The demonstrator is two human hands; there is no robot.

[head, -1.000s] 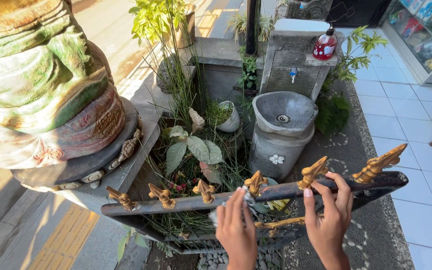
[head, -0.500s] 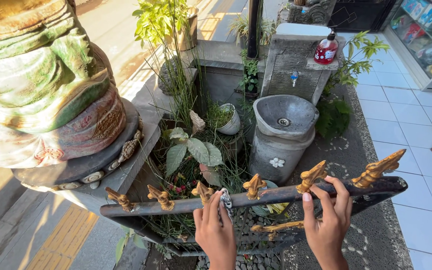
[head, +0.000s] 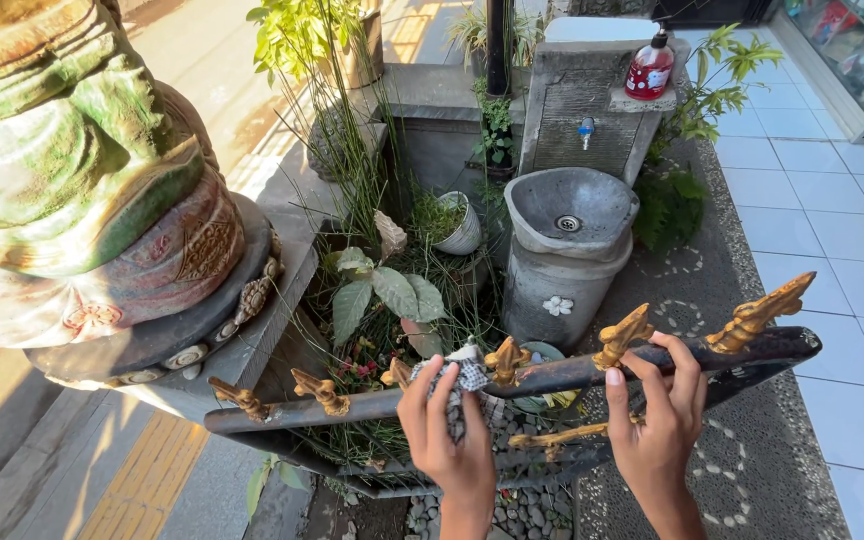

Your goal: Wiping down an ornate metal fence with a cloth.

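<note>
Where the dark metal gate rail runs across the lower part of the view, topped with gold-painted spear finials, both hands are at work on it. The left hand is clenched around a small grey-and-white patterned cloth, pressing it against the rail just beside one of the finials (part of the cloth bunches up above the fingers). The right hand grasps the rail itself, fingers hooked over the top of the bar between two finials, thumb below.

Beyond the gate stands a grey stone wash basin on a round pedestal, with a small tap on the stone pillar behind it and a red pump bottle of soap on the pillar's ledge. To the left of the basin grows a bed of green plants and tall grasses, with a white pot tilted among them. A large painted stone statue base in green and reddish tones fills the left side. Pebbles lie on the ground below the gate, and pale floor tiles spread to the right.
</note>
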